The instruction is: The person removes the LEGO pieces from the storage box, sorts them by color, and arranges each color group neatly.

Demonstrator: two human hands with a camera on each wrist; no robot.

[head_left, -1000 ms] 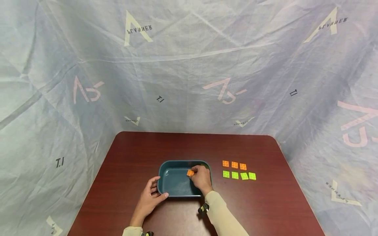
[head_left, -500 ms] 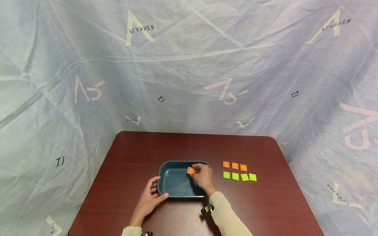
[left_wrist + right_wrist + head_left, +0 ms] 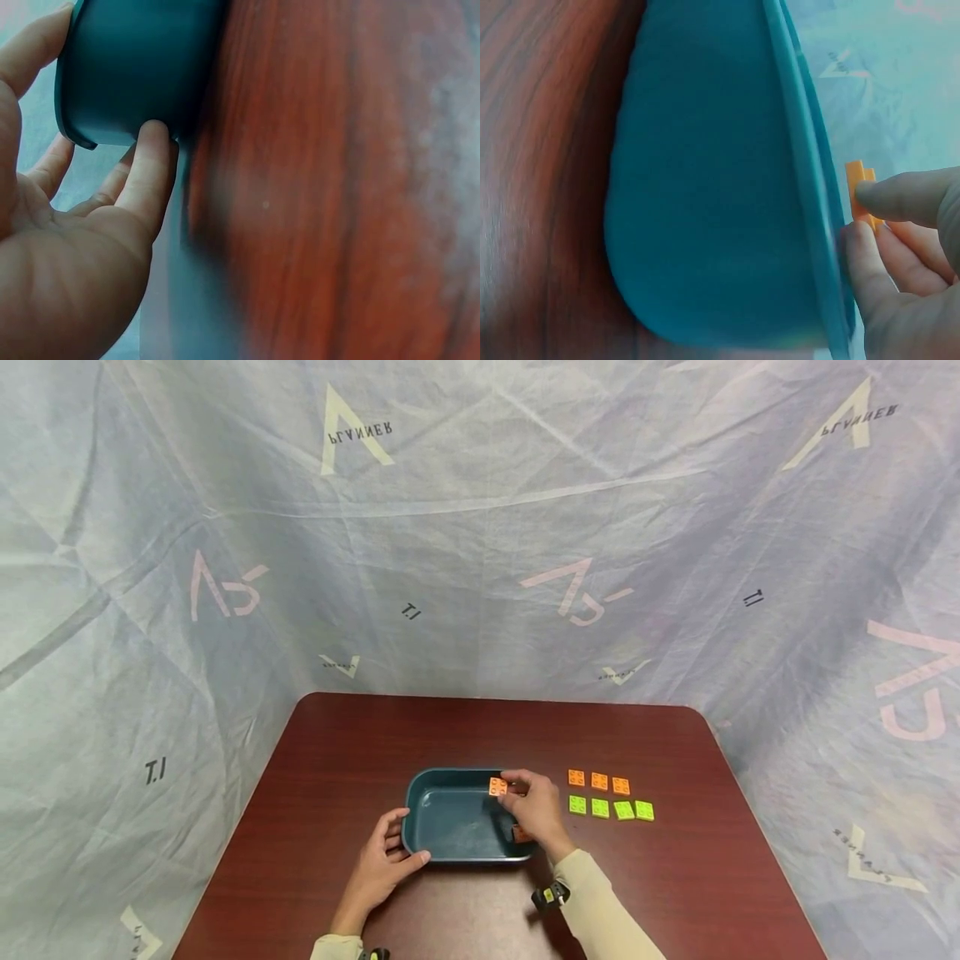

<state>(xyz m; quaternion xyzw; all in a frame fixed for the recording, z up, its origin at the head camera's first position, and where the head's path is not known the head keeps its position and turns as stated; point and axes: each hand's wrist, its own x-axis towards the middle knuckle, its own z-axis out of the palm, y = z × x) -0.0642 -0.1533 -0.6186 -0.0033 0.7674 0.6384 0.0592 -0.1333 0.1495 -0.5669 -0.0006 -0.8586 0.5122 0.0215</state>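
Note:
A dark teal tray (image 3: 457,858) lies on the table. My left hand (image 3: 378,867) holds its left front corner, thumb on the front rim and fingers against the left side; in the left wrist view, fingertips touch the tray's outer wall (image 3: 127,75). My right hand (image 3: 538,806) pinches an orange toy building brick (image 3: 498,787), studs showing, above the tray's right half. The right wrist view shows this orange brick (image 3: 856,191) between thumb and fingers, just past the rim. Below the right hand, a shadowed orange-brown piece (image 3: 521,834) shows at the tray's right end, partly hidden.
Right of the tray, three orange bricks (image 3: 599,781) form a row on the reddish-brown table (image 3: 360,735). A row of several lime green bricks (image 3: 600,808) lies nearer me. Grey printed sheeting (image 3: 450,543) hangs behind and at both sides.
My right hand has moved right and slightly away from me, carrying the orange brick up from inside the tray. The orange-brown piece beneath it has come into view. My left hand stays put.

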